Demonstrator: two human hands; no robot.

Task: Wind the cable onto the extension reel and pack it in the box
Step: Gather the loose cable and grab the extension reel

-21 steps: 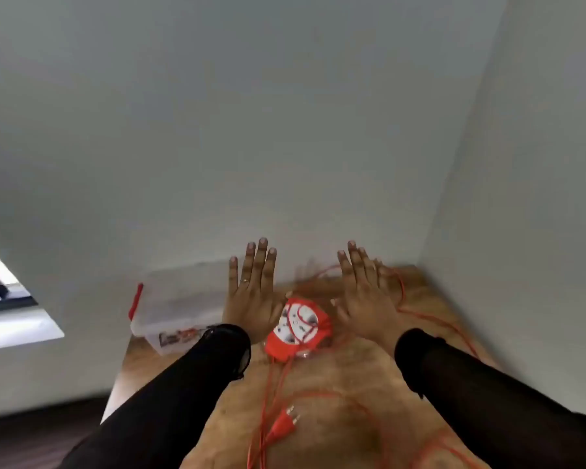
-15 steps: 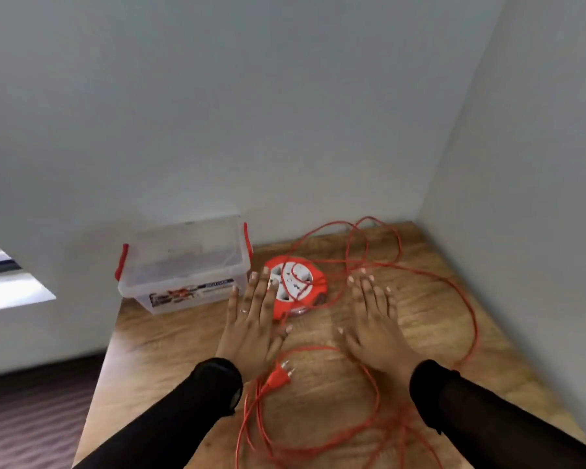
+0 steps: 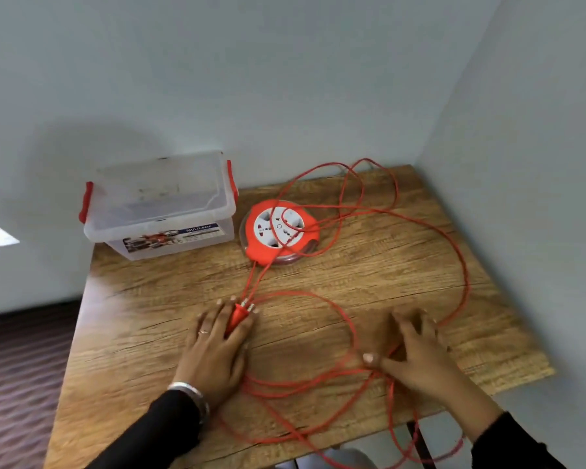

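Note:
The round red extension reel point(image 3: 279, 231) with white sockets lies flat near the back of the wooden table point(image 3: 156, 316). Its red cable point(image 3: 305, 379) is unwound in loose loops over the table, and some strands hang off the front edge. The red plug point(image 3: 238, 316) lies by the fingers of my left hand point(image 3: 215, 346), which rests flat on the table with straight fingers. My right hand point(image 3: 416, 357) lies spread on the table over cable strands; it is blurred. A clear plastic box point(image 3: 159, 211) with red latches stands left of the reel.
Walls close off the table at the back and on the right. The table's left edge drops to a striped carpet point(image 3: 17, 367). A dark table leg point(image 3: 416, 441) shows below the front edge at the right.
The view has tilted down. Both hands have drawn back from beside the reel toward the front of the table. My left hand now lies at the plug, my right on the cable loops.

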